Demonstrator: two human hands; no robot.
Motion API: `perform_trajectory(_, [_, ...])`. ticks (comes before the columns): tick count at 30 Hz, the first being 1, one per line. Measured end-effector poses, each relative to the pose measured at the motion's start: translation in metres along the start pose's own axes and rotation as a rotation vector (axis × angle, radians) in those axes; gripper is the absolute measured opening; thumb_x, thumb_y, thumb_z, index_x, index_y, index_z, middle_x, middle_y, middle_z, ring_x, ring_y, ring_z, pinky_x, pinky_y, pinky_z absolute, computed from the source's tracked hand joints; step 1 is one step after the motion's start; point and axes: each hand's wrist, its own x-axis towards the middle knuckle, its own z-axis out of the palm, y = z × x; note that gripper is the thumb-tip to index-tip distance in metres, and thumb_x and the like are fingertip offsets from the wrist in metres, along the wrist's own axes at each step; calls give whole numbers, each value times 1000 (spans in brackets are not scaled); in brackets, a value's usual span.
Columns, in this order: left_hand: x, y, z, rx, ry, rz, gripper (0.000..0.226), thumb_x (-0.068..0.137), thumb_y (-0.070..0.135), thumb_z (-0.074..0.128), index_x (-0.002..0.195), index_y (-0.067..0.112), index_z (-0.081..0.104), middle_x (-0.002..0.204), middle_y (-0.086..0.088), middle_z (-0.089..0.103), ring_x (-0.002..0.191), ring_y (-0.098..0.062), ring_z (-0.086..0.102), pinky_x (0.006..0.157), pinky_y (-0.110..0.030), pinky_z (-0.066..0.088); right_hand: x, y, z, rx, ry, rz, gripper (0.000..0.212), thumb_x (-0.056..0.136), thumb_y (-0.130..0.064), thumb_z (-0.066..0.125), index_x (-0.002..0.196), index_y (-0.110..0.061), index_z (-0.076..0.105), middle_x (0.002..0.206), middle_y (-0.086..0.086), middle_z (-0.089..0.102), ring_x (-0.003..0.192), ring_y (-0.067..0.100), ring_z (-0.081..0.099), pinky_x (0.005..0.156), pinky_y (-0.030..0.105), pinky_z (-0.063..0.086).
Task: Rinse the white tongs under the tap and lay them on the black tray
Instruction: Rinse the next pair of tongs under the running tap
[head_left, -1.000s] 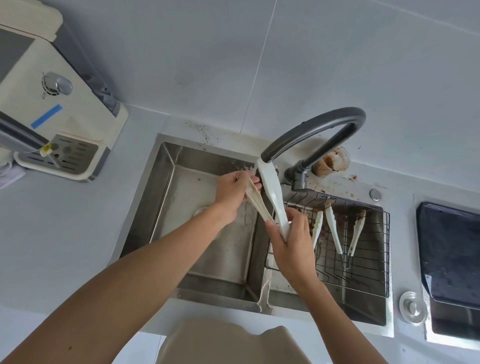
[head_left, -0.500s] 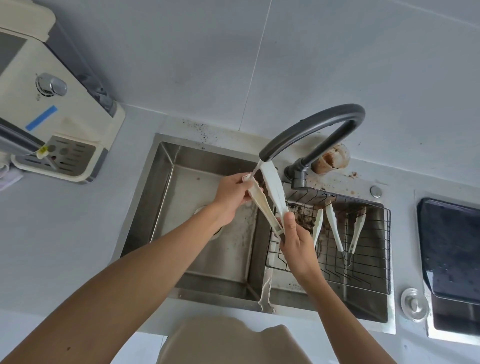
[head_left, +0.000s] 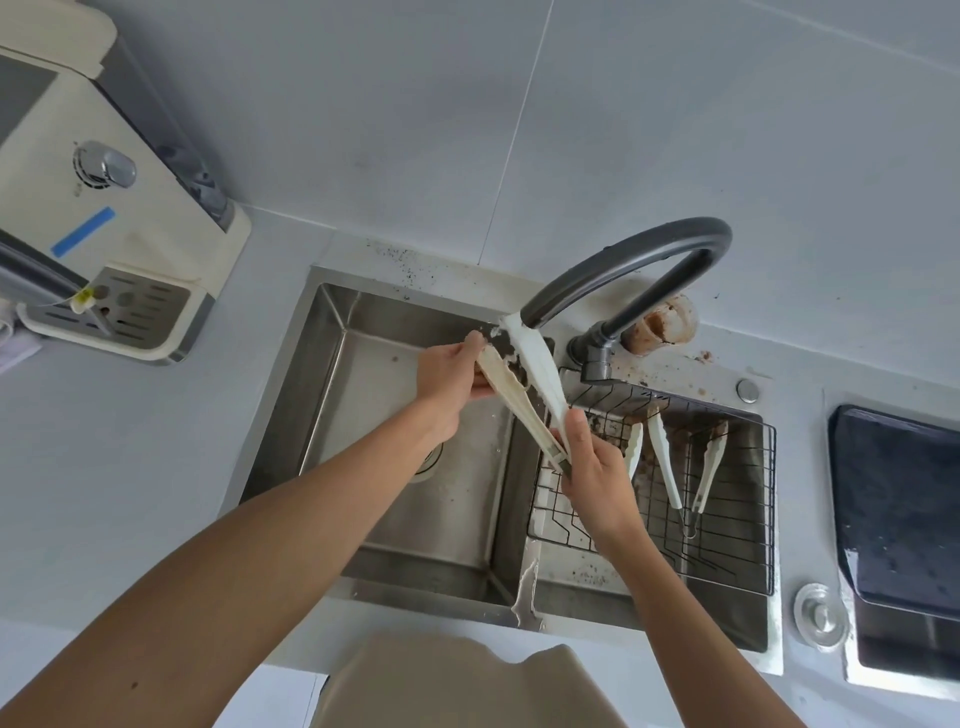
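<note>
While water is running from the tap (head_left: 623, 265), your left hand (head_left: 449, 376) is pinching one arm of the tongs (head_left: 524, 400) and your right hand (head_left: 592, 467) is gripping the hinge; keep both arms spread under that tap.

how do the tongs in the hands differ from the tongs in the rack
The held tongs are gripped by both hands, the left hand at one arm's tip and the right hand at the hinge end; the rack tongs lie untouched in the wire rack. The held tongs sit under the tap with water running over them; the rack tongs are away from the stream. Both are white with long arms.
</note>
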Motion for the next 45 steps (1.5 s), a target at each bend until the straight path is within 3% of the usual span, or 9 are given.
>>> perform_trajectory(6, [-3, -7, 4, -25, -143, -12, 24, 102, 16, 63, 109, -3, 75, 104, -23, 78, 96, -32, 78, 80, -38, 66, 2, 6, -13, -19, 42, 23, 118, 80, -95, 31, 99, 18, 58, 65, 8, 40, 59, 20, 38, 56, 36, 33])
perform_trajectory(14, [1, -3, -5, 101, -264, 38, 20, 99, 4, 64, 115, -2, 74, 104, -19, 79, 92, -28, 80, 83, -38, 65, 6, 7, -33, -95, 30, -67, 78, 101, -69, 41, 73, 3, 52, 55, -3, 34, 46, 9, 30, 46, 23, 27])
perform_trajectory(17, [1, -3, -3, 216, -256, 101, 24, 101, 2, 62, 120, -6, 72, 106, -21, 78, 88, -26, 80, 78, -33, 66, 5, 3, -38, -138, 18, -87, 71, 103, -57, 45, 73, 7, 53, 51, -7, 32, 39, 3, 29, 42, 17, 26])
perform_trajectory(19, [0, -3, 0, 265, -245, 142, 22, 102, 4, 61, 116, -7, 73, 102, -23, 78, 83, -24, 80, 73, -30, 66, 6, 3, -39, -166, 30, -91, 69, 99, -61, 43, 69, 1, 50, 50, -8, 32, 41, 5, 29, 44, 21, 26])
perform_trajectory(24, [-2, -4, 4, 236, -219, 134, 25, 102, 16, 64, 113, -5, 73, 89, -20, 79, 73, -24, 80, 63, -28, 65, 9, 5, -43, -198, 41, -93, 81, 96, -66, 38, 62, 7, 49, 50, 2, 38, 43, 13, 34, 47, 29, 27])
perform_trajectory(28, [2, -3, -6, 230, -359, 75, 24, 101, 10, 64, 117, -5, 74, 99, -20, 80, 88, -28, 80, 81, -37, 66, 13, 7, -53, -221, 70, -63, 68, 95, -66, 37, 56, -11, 48, 48, 0, 39, 39, 8, 35, 42, 25, 28])
perform_trajectory(32, [2, 4, -18, 248, -532, 12, 27, 100, 2, 62, 125, -6, 69, 111, -24, 77, 100, -31, 78, 87, -35, 64, 18, 11, -60, -223, 76, -20, 74, 93, -71, 37, 61, -6, 55, 51, 3, 41, 46, 16, 39, 46, 27, 32])
perform_trajectory(39, [2, 12, -19, 166, -550, -6, 23, 100, 6, 62, 118, -2, 73, 109, -20, 78, 102, -33, 77, 89, -38, 64, 29, 7, -64, -218, 47, -25, 92, 96, -68, 39, 77, 19, 64, 51, 5, 43, 45, 15, 39, 44, 26, 31])
perform_trajectory(45, [7, 9, -18, 430, -410, 161, 16, 96, 6, 70, 106, -4, 77, 86, -19, 80, 77, -27, 79, 70, -31, 65, 31, -5, -66, -273, 54, -43, 70, 100, -63, 45, 48, -16, 41, 38, -10, 32, 36, 7, 29, 46, 26, 28])
